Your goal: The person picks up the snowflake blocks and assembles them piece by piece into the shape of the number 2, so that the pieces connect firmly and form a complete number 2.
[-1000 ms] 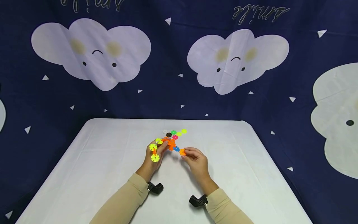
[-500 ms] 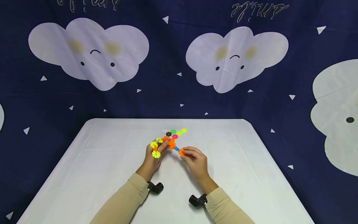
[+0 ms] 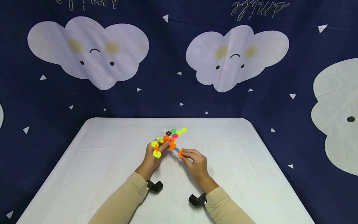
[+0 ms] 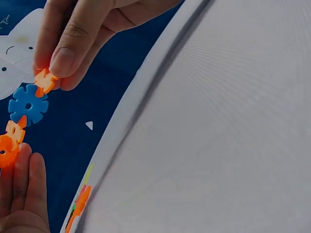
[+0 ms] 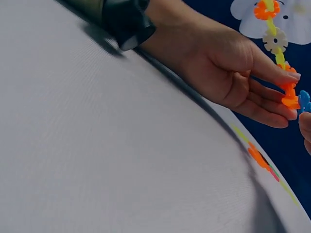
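My left hand grips a chain of slotted snowflake discs between thumb and fingers. Yellow discs and orange ones form its left side, and an orange cluster sits by the thumb. A blue disc extends from the cluster toward the right. In my right hand, thumb and fingers pinch an orange disc. That disc meets the edge of the blue disc in the left wrist view; how deep it sits is hidden. A whitish disc shows in the chain in the right wrist view.
Several loose discs lie beyond the hands near the table's far edge, among them a black disc, a green disc, a pink disc and a yellow disc. A white cloth covers the table. A dark blue curtain hangs behind.
My right hand has shifted slightly left, bringing its orange disc closer to the blue disc and turning it more edge-on. The yellow end of the chain has swung up a little.
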`<state>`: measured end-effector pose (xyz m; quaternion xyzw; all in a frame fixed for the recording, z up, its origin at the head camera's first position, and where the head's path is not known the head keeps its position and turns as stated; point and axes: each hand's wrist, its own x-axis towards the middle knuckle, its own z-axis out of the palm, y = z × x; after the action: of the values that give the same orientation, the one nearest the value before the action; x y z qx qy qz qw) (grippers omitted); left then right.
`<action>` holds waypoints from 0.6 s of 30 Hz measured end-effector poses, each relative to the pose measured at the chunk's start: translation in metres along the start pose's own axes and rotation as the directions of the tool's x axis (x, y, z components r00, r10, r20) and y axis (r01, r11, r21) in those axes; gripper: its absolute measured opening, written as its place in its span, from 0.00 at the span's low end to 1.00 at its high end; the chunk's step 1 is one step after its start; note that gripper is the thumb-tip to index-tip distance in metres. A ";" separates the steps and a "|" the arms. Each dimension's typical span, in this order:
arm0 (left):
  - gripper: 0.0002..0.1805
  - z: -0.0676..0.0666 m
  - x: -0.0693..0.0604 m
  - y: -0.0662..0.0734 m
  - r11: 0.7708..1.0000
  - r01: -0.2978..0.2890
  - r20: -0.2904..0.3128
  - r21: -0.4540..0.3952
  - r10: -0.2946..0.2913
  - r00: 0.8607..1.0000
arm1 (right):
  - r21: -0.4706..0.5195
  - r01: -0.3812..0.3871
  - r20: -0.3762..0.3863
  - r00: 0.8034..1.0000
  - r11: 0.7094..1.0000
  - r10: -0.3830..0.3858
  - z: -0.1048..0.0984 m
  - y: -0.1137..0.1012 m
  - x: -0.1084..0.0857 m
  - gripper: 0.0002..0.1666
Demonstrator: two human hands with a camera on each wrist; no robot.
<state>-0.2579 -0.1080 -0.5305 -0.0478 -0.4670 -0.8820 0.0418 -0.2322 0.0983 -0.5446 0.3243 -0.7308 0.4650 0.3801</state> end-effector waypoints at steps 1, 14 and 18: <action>0.18 0.001 -0.001 0.002 1.000 0.005 0.006 -0.009 -0.005 1.000 | -0.017 0.019 0.001 1.000 1.000 -0.019 0.000 -0.001 0.000 0.16; 0.10 0.008 -0.011 0.019 0.998 0.021 0.072 0.055 -0.025 0.997 | -0.096 0.149 -0.008 0.989 0.984 -0.150 -0.001 -0.001 0.001 0.20; 0.11 0.007 -0.011 0.018 1.000 0.030 0.088 -0.004 -0.030 0.996 | -0.079 0.169 0.015 0.986 0.982 -0.169 0.000 -0.002 0.000 0.21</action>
<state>-0.2449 -0.1117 -0.5131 -0.0796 -0.4668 -0.8807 0.0079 -0.2307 0.0975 -0.5439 0.3716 -0.7202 0.4001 0.4279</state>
